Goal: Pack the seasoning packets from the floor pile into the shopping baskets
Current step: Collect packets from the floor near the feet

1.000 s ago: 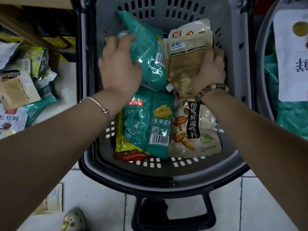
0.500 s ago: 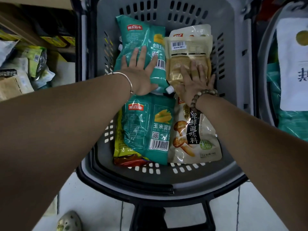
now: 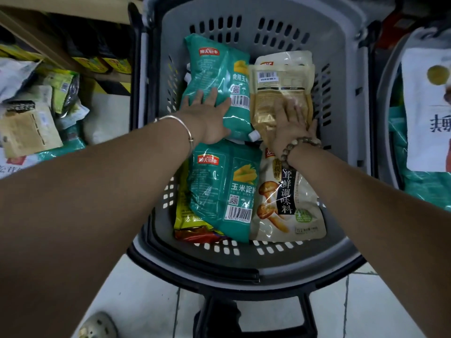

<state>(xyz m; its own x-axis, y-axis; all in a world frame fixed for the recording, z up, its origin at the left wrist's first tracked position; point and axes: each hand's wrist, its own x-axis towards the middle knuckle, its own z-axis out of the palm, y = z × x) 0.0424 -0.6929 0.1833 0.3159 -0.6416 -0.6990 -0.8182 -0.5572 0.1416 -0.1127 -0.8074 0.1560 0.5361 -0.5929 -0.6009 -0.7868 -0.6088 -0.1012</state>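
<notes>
Two sets of fingers lie straight and flat on packets. The left fingers (image 3: 196, 100) are close together and press the lower half of a teal packet (image 3: 214, 69), which shows a red logo, yellow corn, a square code and a barcode. The right fingers (image 3: 286, 107) are a little spread and press a beige pouch (image 3: 280, 79) that has a white barcode label and a white cap (image 3: 254, 135) at its near corner. The left hand (image 3: 207, 120) wears a thin silver bangle (image 3: 181, 121), and the right hand (image 3: 291, 126) wears a bead bracelet (image 3: 296, 146).

Both packets lie side by side in the far half of a grey basket (image 3: 244, 267). In the near half lie a second teal packet (image 3: 219, 191) and a pale mushroom packet (image 3: 288, 211) with a black strip. A yellow packet (image 3: 184, 215) and a red packet (image 3: 195, 234) show from under the second teal one. More packets lie in a pile (image 3: 36, 113) on the floor to the left.
</notes>
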